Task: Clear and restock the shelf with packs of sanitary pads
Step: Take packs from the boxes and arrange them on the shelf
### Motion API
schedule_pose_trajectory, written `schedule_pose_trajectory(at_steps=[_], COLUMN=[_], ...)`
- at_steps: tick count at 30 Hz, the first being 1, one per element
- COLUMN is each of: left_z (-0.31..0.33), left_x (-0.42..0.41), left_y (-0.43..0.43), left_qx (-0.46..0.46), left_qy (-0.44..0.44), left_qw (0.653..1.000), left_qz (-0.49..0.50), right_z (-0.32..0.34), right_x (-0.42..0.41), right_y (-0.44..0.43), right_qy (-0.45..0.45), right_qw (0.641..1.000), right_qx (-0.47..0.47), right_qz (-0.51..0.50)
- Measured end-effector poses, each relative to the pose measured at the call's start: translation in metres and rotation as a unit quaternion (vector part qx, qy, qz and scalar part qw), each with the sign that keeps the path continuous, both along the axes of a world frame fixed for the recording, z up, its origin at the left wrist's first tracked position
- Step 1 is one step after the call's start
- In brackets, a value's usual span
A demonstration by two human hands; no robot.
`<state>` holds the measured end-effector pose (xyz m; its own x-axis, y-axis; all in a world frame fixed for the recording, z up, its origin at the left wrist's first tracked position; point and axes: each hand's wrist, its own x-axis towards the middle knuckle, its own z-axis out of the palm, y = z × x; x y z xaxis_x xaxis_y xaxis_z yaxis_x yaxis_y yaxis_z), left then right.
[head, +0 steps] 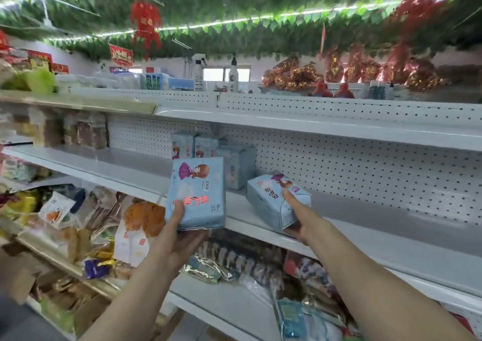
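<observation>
The left hand (182, 239) held a blue pack (198, 189) up. The right hand (300, 218) gripped the other pack (271, 197), tilted on the shelf (378, 231). More packs (234, 163) stood behind.

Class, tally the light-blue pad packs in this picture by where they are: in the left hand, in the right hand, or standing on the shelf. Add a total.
Left pack, held by left hand: 1
Right pack, held by right hand: 1
Standing packs on the shelf: 3
Total: 5
</observation>
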<state>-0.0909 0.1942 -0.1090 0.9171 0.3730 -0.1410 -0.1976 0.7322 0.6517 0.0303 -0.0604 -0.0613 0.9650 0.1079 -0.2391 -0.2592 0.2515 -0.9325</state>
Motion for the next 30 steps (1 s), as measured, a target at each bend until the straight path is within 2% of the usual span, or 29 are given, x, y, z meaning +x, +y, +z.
schedule_pose_trajectory(at_steps=[6, 9, 10, 11, 13, 14, 16, 17, 18, 19, 21, 22, 26, 30], left_z=[0.01, 0.015, 0.016, 0.017, 0.018, 0.019, 0.02, 0.021, 0.021, 0.02, 0.019, 0.018, 0.019, 0.026], left_x=[0.049, 0.077, 0.086, 0.096, 0.114, 0.121, 0.136, 0.142, 0.149, 0.155, 0.164, 0.167, 0.181, 0.191], left_y=[0.034, 0.046, 0.051, 0.057, 0.069, 0.075, 0.09, 0.096, 0.103, 0.11, 0.122, 0.128, 0.158, 0.183], left_qx=[0.014, 0.034, 0.048, 0.062, 0.085, 0.098, 0.122, 0.132, 0.141, 0.149, 0.175, 0.194, 0.298, 0.325], left_qy=[0.01, -0.013, -0.015, -0.016, -0.02, -0.02, -0.02, -0.021, -0.024, -0.026, -0.037, -0.049, -0.073, -0.077], left_qw=[0.999, 0.998, 0.996, 0.994, 0.988, 0.984, 0.976, 0.972, 0.967, 0.962, 0.946, 0.936, 0.897, 0.876], left_qz=[-0.031, -0.056, -0.071, -0.089, -0.129, -0.148, -0.179, -0.195, -0.211, -0.229, -0.27, -0.29, -0.318, -0.348], right_z=[-0.005, -0.008, -0.009, -0.008, 0.0, 0.007, 0.023, 0.03, 0.039, 0.047, 0.057, 0.058, 0.051, 0.044], right_x=[0.028, 0.033, 0.033, 0.031, 0.023, 0.019, 0.013, 0.012, 0.012, 0.011, 0.008, 0.009, 0.013, 0.01], right_y=[0.016, 0.017, 0.017, 0.017, 0.023, 0.03, 0.054, 0.07, 0.088, 0.108, 0.145, 0.159, 0.186, 0.202], right_qy=[0.002, -0.012, -0.018, -0.027, -0.045, -0.058, -0.12, -0.164, -0.199, -0.214, -0.17, -0.141, -0.072, -0.059], right_qw=[0.995, 0.985, 0.974, 0.948, 0.856, 0.817, 0.787, 0.792, 0.818, 0.859, 0.937, 0.955, 0.974, 0.979], right_qx=[-0.09, -0.16, -0.211, -0.296, -0.471, -0.514, -0.518, -0.496, -0.451, -0.384, -0.245, -0.212, -0.171, -0.141], right_qz=[-0.033, -0.059, -0.083, -0.117, -0.208, -0.255, -0.313, -0.315, -0.296, -0.263, -0.184, -0.15, -0.128, -0.138])
